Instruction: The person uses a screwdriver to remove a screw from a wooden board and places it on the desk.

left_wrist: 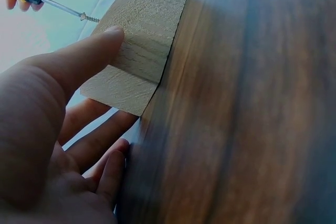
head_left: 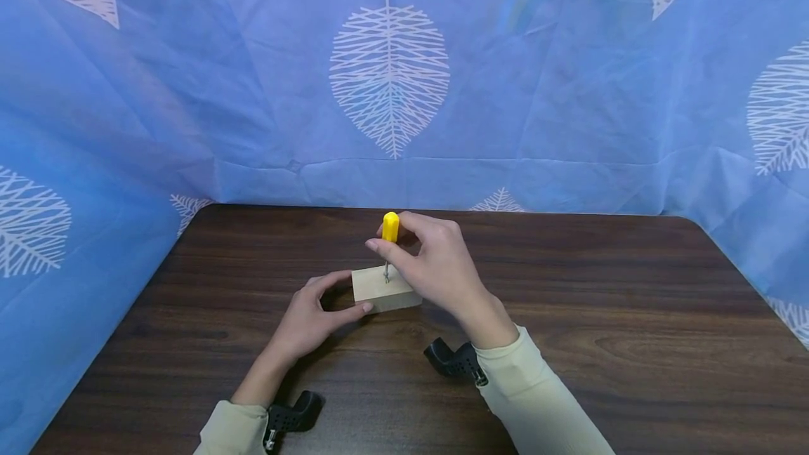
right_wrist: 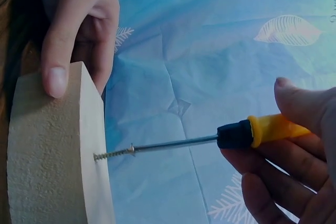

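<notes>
A pale wooden block [head_left: 387, 298] lies on the table, gripped at its left end by my left hand [head_left: 308, 318]. In the left wrist view the thumb presses one face of the block [left_wrist: 144, 38] while the fingers reach round its other side. My right hand [head_left: 439, 258] holds the yellow handle of a screwdriver [head_left: 390, 227] upright over the block. Seen from the right wrist, the screwdriver's metal shaft [right_wrist: 178, 142] meets the head of a screw [right_wrist: 118, 153]. The screw's tip is at the block's top face, with most of its thread showing outside the wood.
The dark wooden table [head_left: 600, 314] extends round both hands. Behind it hangs a blue cloth [head_left: 265, 90] with white leaf prints. A black wrist mount [head_left: 293, 413] sits at the left cuff, and a second black mount [head_left: 455, 360] at the right cuff.
</notes>
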### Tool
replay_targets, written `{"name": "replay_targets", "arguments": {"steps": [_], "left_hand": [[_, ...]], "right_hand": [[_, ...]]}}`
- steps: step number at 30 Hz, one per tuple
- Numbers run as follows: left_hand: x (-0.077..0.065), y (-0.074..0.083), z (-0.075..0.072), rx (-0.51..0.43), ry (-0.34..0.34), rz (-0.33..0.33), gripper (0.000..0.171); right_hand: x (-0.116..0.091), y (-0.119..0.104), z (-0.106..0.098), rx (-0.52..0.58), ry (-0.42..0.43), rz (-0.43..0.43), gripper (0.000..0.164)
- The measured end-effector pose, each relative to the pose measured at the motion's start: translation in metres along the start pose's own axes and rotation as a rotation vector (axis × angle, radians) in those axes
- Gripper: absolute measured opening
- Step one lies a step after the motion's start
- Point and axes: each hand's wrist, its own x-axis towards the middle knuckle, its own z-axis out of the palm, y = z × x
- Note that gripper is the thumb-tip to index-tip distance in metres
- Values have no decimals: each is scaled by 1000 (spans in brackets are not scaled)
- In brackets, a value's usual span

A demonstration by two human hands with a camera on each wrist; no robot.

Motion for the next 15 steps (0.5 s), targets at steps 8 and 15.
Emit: {"name": "replay_targets", "arguments": {"steps": [8, 15], "left_hand": [[0, 1, 1, 1, 0, -2, 74], [0, 0, 1, 5, 5, 2, 73]], "right_hand": [[0, -1, 1, 15, -48, -4, 20], [0, 0, -4, 57, -79, 63, 29]]}}
